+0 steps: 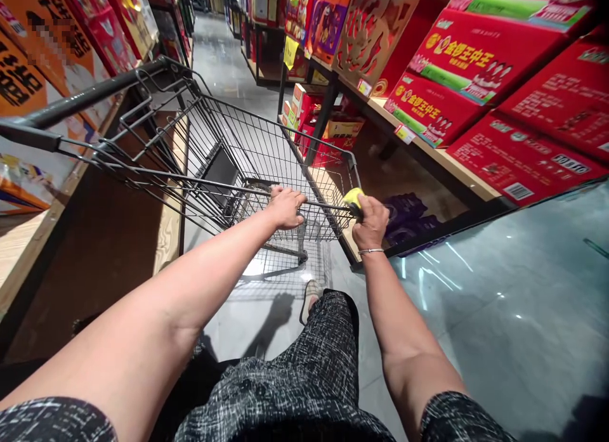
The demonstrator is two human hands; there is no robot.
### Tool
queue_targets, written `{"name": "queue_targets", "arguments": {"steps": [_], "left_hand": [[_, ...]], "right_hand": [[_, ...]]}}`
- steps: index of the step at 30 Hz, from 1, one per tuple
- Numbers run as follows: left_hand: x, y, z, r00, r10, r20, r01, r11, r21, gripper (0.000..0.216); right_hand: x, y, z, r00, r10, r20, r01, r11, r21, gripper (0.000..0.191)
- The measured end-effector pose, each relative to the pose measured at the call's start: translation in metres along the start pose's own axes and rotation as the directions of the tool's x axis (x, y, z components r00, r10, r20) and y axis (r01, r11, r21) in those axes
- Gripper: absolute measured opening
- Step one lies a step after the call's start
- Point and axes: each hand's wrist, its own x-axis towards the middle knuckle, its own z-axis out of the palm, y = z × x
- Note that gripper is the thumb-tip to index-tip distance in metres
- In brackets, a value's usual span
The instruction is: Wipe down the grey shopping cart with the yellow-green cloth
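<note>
A black wire shopping cart (266, 131) stands sideways in front of me, its basket with nothing visible inside. My left hand (287, 207) is closed over the cart's near top rail. Farther right along the same rail, at the corner of the basket, my right hand (372, 221) grips a bright yellow cloth (353, 196) pressed to the rail. Much of the cloth is hidden by the fingers. The cart's thick handle bar (95, 93) lies at the upper left, away from both hands.
Shelves with red gift boxes (457, 55) stand at the right, close to the cart's end. Orange boxes (52, 42) fill the left shelf. Dark purple packages (406, 217) lie low beneath the right shelf. Glossy floor (214, 55) runs along the aisle.
</note>
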Motion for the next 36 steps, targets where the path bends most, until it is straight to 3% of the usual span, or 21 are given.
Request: {"name": "queue_targets", "arguments": {"steps": [3,6,11,14,16,21,24,27,29,30,33,35,36], "left_hand": [[0.013,0.004,0.004,1.0,-0.002,-0.005,0.002,1.0,-0.01,0.045],[0.02,0.006,0.006,1.0,-0.006,-0.02,0.006,1.0,-0.022,0.044],[0.025,0.009,0.007,0.999,-0.006,-0.044,0.005,0.999,-0.032,0.039],[0.028,0.011,0.007,0.999,-0.015,-0.031,0.014,0.999,-0.044,0.04],[0.029,0.013,0.007,0.999,-0.018,-0.038,0.016,0.999,-0.047,0.041],[0.032,0.015,0.009,0.998,-0.015,-0.069,0.013,0.999,-0.034,0.042],[0.033,0.015,0.011,0.997,-0.015,-0.082,0.013,0.999,-0.029,0.041],[0.034,0.015,0.012,0.997,-0.012,-0.074,0.009,0.999,-0.04,0.041],[0.035,0.017,0.012,0.997,-0.014,-0.072,0.01,0.999,-0.054,0.04],[0.035,0.017,0.012,0.997,-0.018,-0.072,0.014,0.998,-0.06,0.039],[0.033,0.021,0.012,0.998,-0.024,-0.066,0.02,0.997,-0.07,0.038],[0.029,0.022,0.012,0.998,-0.013,-0.061,0.009,0.997,-0.071,0.038],[0.026,0.023,0.012,0.998,-0.005,-0.062,0.001,0.998,-0.069,0.038]], "right_hand": [[0.0,0.008,0.019,0.991,0.077,-0.111,-0.068,0.994,0.08,0.072],[-0.009,0.013,0.048,0.989,0.099,-0.111,-0.083,0.986,0.144,0.065],[-0.015,0.014,0.085,0.947,0.211,-0.24,-0.178,0.972,0.153,0.05],[-0.02,0.013,0.099,0.933,0.23,-0.278,-0.19,0.968,0.164,0.051],[-0.032,0.013,0.11,0.945,0.241,-0.22,-0.205,0.963,0.172,0.053],[-0.07,0.015,0.134,0.974,0.214,0.073,-0.223,0.961,0.162,0.051],[-0.071,0.017,0.12,0.985,0.128,0.117,-0.15,0.967,0.205,0.04],[-0.046,0.014,0.08,0.996,0.011,-0.089,0.013,0.965,0.264,0.032],[-0.018,0.008,0.05,0.968,-0.048,-0.245,0.112,0.961,0.253,0.04],[-0.003,0.005,0.037,0.966,-0.061,-0.251,0.121,0.966,0.23,0.046],[0.038,-0.001,0.016,0.984,-0.164,0.073,0.149,0.973,0.174,0.057],[0.052,-0.001,0.013,0.923,-0.231,0.306,0.182,0.966,0.183,0.06],[0.055,0.0,0.013,0.898,-0.245,0.366,0.187,0.964,0.188,0.057]]}}
